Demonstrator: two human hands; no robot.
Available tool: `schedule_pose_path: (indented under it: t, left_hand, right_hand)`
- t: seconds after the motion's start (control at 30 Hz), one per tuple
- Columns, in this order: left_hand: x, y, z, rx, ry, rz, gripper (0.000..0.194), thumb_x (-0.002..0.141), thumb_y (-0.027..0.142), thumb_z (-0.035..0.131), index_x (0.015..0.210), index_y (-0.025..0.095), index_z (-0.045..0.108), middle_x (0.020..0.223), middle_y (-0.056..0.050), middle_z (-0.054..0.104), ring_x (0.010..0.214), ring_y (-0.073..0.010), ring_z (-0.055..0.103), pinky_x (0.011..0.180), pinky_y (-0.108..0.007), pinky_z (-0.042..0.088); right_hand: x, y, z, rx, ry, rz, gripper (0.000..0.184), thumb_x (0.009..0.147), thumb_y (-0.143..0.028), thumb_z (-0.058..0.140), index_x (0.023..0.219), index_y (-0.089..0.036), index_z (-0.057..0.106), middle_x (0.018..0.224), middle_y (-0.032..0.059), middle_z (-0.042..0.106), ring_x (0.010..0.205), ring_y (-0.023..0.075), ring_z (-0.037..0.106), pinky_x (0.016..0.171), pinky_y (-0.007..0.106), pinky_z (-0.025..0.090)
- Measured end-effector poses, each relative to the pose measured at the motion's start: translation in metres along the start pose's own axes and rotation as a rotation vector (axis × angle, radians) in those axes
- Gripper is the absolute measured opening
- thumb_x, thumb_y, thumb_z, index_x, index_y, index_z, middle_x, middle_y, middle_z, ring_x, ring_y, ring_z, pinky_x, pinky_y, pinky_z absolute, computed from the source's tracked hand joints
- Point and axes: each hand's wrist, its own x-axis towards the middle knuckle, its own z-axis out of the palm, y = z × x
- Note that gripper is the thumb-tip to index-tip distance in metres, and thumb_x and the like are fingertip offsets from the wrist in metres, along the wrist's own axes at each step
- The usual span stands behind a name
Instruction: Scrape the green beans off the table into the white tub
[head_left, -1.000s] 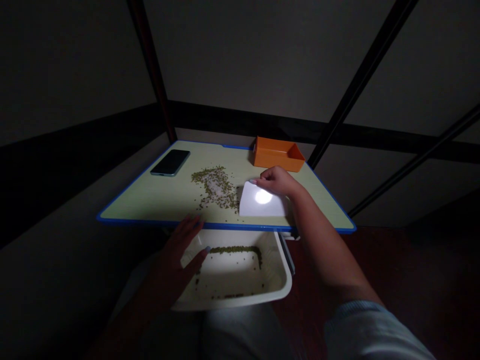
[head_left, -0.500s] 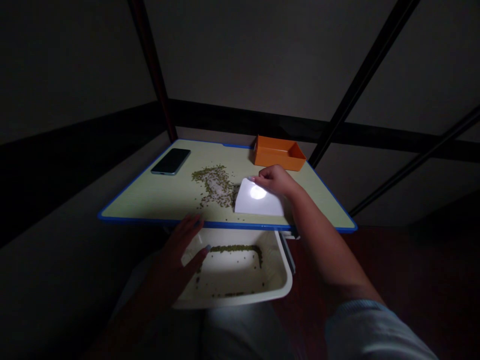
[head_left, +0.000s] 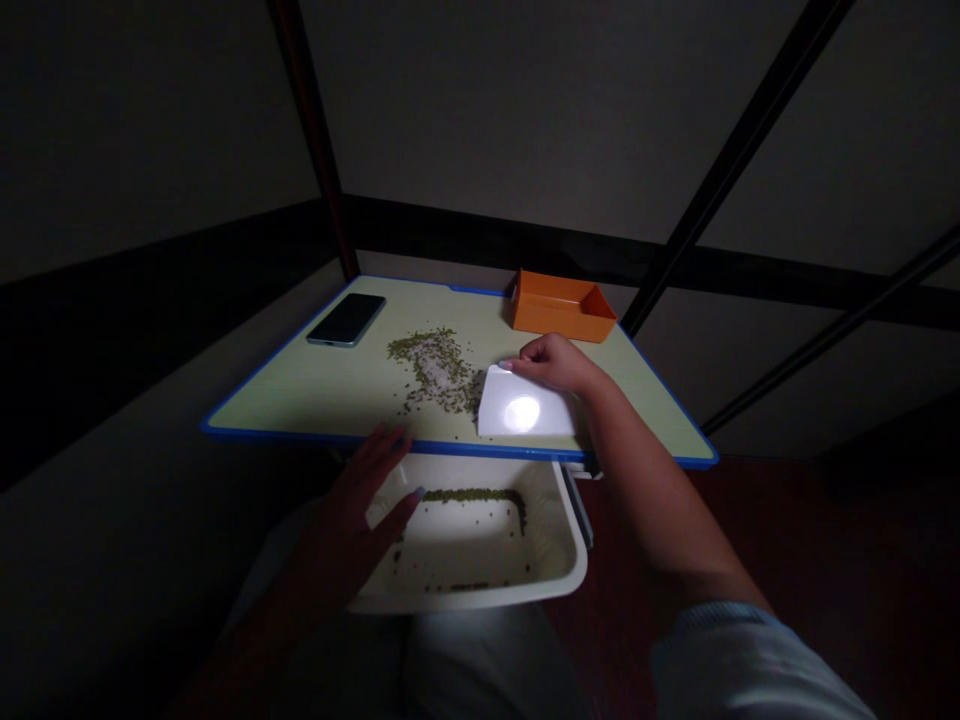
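My right hand (head_left: 553, 362) pinches the top edge of a flat white scraper (head_left: 504, 408), which stands tilted on the board (head_left: 315, 392). A bright spot of light falls on its glossy face. Just left of it lies a spread of small green grains (head_left: 421, 350), with whitish and darker bits mixed in. My left hand (head_left: 375, 490) is open, thumb apart from the fingers. Its fingertips are by the board's front edge, and the thumb is over the left side of a white basin (head_left: 566, 580). More green grains (head_left: 472, 495) line the basin's far side, with a few scattered bits.
A dark phone (head_left: 348, 319) lies at the board's back left. At the back right stands an orange open box (head_left: 551, 322). Blue edging (head_left: 480, 450) runs round the board, and the basin sits below its front edge. Dark-framed panels rise behind.
The scraper has shifted slightly right and toward me along with my right hand. My left hand has stayed nearly still, and the grains look much the same.
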Motion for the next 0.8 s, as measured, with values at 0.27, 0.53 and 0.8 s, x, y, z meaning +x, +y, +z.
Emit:
schedule_pose_path:
  t: [0.27,0.53,0.8]
  left_hand:
    - [0.0009,0.0005,-0.0016,0.048,-0.008,0.017,0.059,0.085,0.060,0.035,0.132,0.025,0.040,0.144,-0.005,0.043,0.137,-0.0216,0.032,0.111,-0.046,0.034]
    - [0.0003,0.0012,-0.0007,0.019,0.004,-0.007,0.058,0.085,0.061,0.035,0.132,0.027,0.040,0.145,-0.004,0.041,0.138,-0.0224,0.031,0.111,-0.048,0.033]
    - [0.0000,0.0015,0.0002,0.012,0.002,-0.006,0.058,0.085,0.060,0.036,0.132,0.027,0.040,0.145,-0.004,0.042,0.138,-0.0227,0.030,0.111,-0.049,0.033]
  right_hand:
    - [0.0006,0.0017,0.0000,-0.018,0.004,-0.017,0.050,0.077,-0.057,0.054,0.049,-0.018,0.041,0.048,-0.0064,0.029,0.047,0.0061,0.025,0.048,0.026,0.017]
    - [-0.0001,0.0026,-0.0043,0.019,-0.018,0.006,0.051,0.074,-0.060,0.056,0.049,-0.018,0.041,0.048,-0.0061,0.029,0.047,0.0065,0.026,0.048,0.027,0.017]
    - [0.0016,0.0060,-0.0033,-0.072,-0.012,0.015,0.047,0.076,-0.057,0.054,0.051,-0.018,0.045,0.048,-0.0047,0.034,0.048,0.0076,0.029,0.049,0.027,0.019]
